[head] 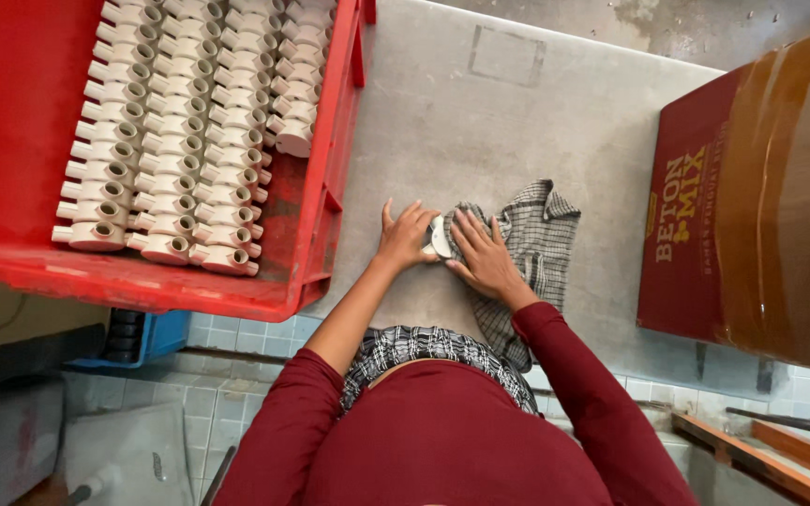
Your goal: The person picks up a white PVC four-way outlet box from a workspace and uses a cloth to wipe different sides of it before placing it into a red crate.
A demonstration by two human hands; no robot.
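Head view, looking down on a grey worktop (480, 122). At centre, the left hand (405, 236) rests palm down, its fingers curled around a small pale pipe fitting (440, 236); the grip closes on the fitting's left side. The right hand (485, 258) lies flat, fingers spread and slightly apart, pressing a checked cloth (536, 225) against the fitting's right side. The fitting sits between the two hands, touching both, on the worktop at the cloth's left edge. The cloth spreads from the hands toward 2 o'clock and trails back toward 5 o'clock, off the worktop's near edge.

At 10 o'clock from the hands stands a red plastic crate (321, 187), its near corner just beside the left hand. Inside it, pale tee-shaped fittings (180, 122) lie in close parallel rows, touching one another, filling its right part.

At 3 o'clock, well apart from the hands, a dark red carton (696, 206) sealed with brown tape stands on the worktop.

Both arms wear dark red sleeves (574, 375). Below the worktop edge, at 7 o'clock, a tiled surface (189, 394) shows.
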